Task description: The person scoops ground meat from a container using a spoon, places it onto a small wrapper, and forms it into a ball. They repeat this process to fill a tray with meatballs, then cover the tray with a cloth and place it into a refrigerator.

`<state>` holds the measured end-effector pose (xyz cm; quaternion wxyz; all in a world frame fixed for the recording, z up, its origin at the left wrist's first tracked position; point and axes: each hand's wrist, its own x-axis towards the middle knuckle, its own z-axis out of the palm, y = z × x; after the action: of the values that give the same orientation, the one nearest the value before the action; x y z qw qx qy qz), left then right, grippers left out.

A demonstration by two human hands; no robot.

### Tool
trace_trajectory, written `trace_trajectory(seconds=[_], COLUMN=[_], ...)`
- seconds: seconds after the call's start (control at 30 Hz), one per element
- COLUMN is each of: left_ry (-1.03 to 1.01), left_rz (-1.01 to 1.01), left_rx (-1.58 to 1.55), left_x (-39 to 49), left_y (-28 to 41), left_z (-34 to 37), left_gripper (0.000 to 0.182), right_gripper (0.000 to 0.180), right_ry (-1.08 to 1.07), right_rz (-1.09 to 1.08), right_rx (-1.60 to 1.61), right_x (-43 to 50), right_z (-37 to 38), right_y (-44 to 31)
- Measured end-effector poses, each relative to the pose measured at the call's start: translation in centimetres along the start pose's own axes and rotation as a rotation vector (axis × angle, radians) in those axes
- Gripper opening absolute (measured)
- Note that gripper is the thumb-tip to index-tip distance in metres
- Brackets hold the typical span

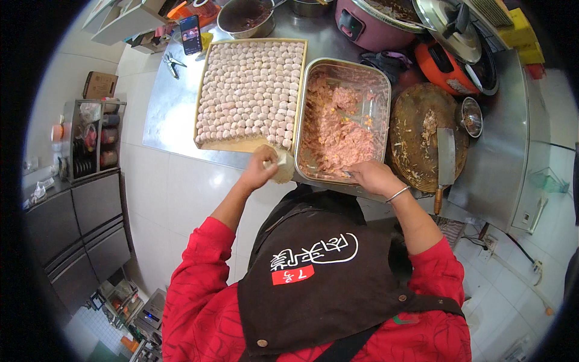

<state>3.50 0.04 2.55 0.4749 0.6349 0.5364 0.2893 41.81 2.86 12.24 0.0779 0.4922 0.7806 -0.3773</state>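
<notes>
My left hand (260,168) is curled around pale, thin dough wrappers (285,168) at the near edge of the table. Just beyond it, a shallow tray with a yellowish rim (304,59) holds close rows of small filled dumplings (251,86), with a bare strip of its floor (239,145) along the near side. At the near right corner of a deep metal pan (387,113), my right hand (376,177) grips a small metal tool (347,173), mostly hidden by my fingers. Pink minced meat filling (337,140) with yellow bits is heaped across the pan's left and near parts.
Right of the pan, a cleaver (446,158) rests on a round wooden chopping block (409,126), its handle over the near edge. A small metal bowl (472,117) sits beside it. Behind are pink (375,27) and orange cookers (434,68), a metal pot (246,20) and a phone (191,35).
</notes>
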Motion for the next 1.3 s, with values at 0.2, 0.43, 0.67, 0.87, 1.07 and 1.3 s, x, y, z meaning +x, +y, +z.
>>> trace_trajectory(seconds=[0.2, 0.43, 0.67, 0.87, 1.07, 1.3], left_ry=[0.121, 0.268, 0.454, 0.345, 0.228, -0.064], left_rz=[-0.215, -0.191, -0.479, -0.437, -0.464, -0.128], left_rx=[-1.563, -1.980, -1.590, -1.480, -1.516, -1.901], left_x=[0.3, 1.7, 1.1, 0.6, 1.9, 4.4], left_y=[4.5, 9.6, 9.9, 8.7, 9.7, 14.4], left_z=[-2.7, -1.8, -0.8, 0.2, 3.5, 5.2], left_gripper=[0.043, 0.055, 0.046, 0.042, 0.040, 0.052], right_gripper=[0.031, 0.032, 0.030, 0.035, 0.034, 0.037], right_ry=[-0.078, -0.047, -0.013, 0.037, 0.041, 0.678], right_rz=[0.053, 0.053, 0.033, -0.050, 0.021, -0.279], right_rx=[0.385, 0.416, -0.048, 0.565, 1.056, 0.439], right_x=[0.6, -1.4, -2.0, -1.2, -3.5, -2.3], right_z=[0.7, -1.6, 0.3, 2.2, 0.7, 1.6], right_y=[1.1, 0.6, 0.7, 0.8, -5.0, -9.8])
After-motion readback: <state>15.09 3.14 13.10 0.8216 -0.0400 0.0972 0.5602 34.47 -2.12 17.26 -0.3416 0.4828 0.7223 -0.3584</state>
